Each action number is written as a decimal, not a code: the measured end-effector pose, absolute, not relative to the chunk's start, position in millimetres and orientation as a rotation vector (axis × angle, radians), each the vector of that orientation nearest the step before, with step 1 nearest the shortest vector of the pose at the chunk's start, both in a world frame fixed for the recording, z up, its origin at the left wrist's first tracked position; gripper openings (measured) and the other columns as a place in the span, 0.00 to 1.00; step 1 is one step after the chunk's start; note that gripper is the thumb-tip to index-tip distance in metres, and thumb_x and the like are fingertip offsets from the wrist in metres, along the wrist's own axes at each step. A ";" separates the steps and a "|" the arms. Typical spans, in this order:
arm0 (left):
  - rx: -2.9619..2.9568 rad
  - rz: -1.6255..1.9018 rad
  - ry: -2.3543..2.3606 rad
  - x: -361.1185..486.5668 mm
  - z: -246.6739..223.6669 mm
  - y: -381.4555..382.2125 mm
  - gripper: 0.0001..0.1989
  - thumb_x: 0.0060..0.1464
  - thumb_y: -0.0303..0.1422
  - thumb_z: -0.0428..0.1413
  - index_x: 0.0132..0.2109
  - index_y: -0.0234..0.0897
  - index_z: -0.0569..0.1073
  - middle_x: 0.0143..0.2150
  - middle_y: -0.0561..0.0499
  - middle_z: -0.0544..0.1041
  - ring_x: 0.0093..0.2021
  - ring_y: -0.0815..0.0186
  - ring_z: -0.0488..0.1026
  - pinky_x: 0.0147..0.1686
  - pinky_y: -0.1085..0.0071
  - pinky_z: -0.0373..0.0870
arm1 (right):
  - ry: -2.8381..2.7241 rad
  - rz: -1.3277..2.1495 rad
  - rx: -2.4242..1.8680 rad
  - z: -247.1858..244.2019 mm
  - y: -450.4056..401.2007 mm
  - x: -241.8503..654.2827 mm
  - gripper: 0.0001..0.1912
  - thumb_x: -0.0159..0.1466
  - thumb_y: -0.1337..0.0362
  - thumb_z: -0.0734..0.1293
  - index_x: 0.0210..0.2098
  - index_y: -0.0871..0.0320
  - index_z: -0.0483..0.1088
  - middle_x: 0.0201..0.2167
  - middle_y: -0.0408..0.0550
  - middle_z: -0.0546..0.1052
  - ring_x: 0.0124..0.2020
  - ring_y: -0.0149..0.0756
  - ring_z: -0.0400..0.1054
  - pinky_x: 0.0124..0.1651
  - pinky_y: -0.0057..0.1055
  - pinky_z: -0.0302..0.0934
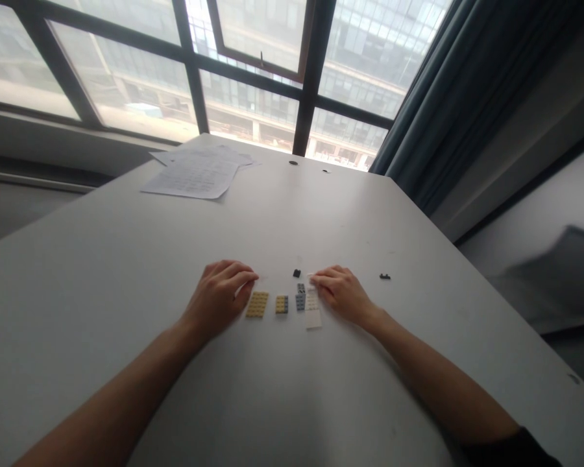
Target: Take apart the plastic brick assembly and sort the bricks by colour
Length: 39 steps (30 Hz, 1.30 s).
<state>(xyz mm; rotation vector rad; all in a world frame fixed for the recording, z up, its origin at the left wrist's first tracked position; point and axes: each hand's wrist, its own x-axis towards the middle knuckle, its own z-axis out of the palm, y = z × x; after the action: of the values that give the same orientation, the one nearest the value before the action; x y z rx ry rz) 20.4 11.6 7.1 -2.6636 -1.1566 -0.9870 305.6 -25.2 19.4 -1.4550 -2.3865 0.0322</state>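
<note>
Small toy bricks lie on the white table in front of me. My left hand [226, 288] rests just above and left of a yellow studded plate [257, 304], its fingers together; whether it holds anything is too small to tell. A yellow and grey-blue piece [281, 304] lies right of that plate. Grey pieces [300, 300] sit beside a white studded plate [312, 299], with a smooth white tile [313, 319] below it. My right hand [337, 290] is closed at the upper end of the white plate, fingertips at a small white piece [311, 277].
A small black piece [296, 273] lies beyond the grey ones, and another black piece [385, 277] is right of my right hand. Paper sheets [192, 174] lie at the table's far left. Windows and a dark curtain [435, 97] stand beyond the table [292, 220].
</note>
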 end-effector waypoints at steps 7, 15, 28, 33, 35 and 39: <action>-2.677 -0.978 -1.162 19.5 5.9 12.7 0.10 0.59 0.32 0.49 0.39 0.39 0.76 0.40 0.49 0.79 0.44 0.60 0.72 0.49 0.61 0.62 | -2.319 -0.076 -1.531 9.9 -49.4 342.4 0.14 0.65 0.70 0.61 0.48 0.53 0.72 0.48 0.45 0.76 0.49 0.38 0.67 0.53 0.38 0.57; -2.671 -0.960 -1.170 19.6 4.4 14.1 0.11 0.59 0.32 0.49 0.39 0.39 0.76 0.41 0.48 0.79 0.44 0.60 0.72 0.50 0.59 0.62 | -2.169 -0.252 -1.743 -0.8 -97.0 456.1 0.12 0.65 0.65 0.61 0.43 0.53 0.75 0.45 0.46 0.78 0.46 0.40 0.71 0.52 0.40 0.61; -2.670 -0.939 -1.180 18.9 6.6 12.4 0.11 0.58 0.32 0.49 0.38 0.39 0.77 0.40 0.48 0.79 0.43 0.59 0.73 0.48 0.59 0.63 | -2.000 -0.290 -1.795 -8.2 -59.3 510.2 0.16 0.65 0.65 0.57 0.45 0.56 0.74 0.47 0.50 0.77 0.48 0.42 0.71 0.53 0.43 0.64; -2.680 -0.940 -1.169 19.7 6.0 12.6 0.10 0.58 0.32 0.49 0.39 0.39 0.76 0.40 0.48 0.79 0.44 0.60 0.73 0.49 0.59 0.62 | -1.965 -0.341 -1.674 4.6 -67.4 445.6 0.15 0.65 0.66 0.58 0.47 0.58 0.72 0.46 0.52 0.76 0.48 0.43 0.68 0.54 0.43 0.62; -2.682 -0.935 -1.166 19.5 5.1 13.1 0.10 0.59 0.32 0.49 0.39 0.39 0.76 0.40 0.48 0.79 0.44 0.60 0.72 0.49 0.59 0.62 | -2.078 -0.234 -1.601 10.9 -68.8 404.0 0.15 0.65 0.66 0.59 0.49 0.58 0.71 0.47 0.52 0.75 0.49 0.42 0.67 0.55 0.42 0.60; -2.679 -0.946 -1.167 18.4 3.4 13.9 0.10 0.58 0.32 0.50 0.39 0.39 0.76 0.40 0.49 0.79 0.44 0.60 0.72 0.50 0.59 0.62 | -2.275 -0.043 -1.488 17.0 -64.7 332.0 0.17 0.65 0.68 0.60 0.53 0.57 0.69 0.51 0.50 0.74 0.51 0.40 0.65 0.55 0.40 0.59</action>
<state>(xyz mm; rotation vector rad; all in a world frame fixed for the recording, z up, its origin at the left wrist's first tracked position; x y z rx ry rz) 18.4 13.9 3.4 -2.6792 -1.1666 -0.9461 332.0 -64.7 17.0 -1.4882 -2.2752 -0.0431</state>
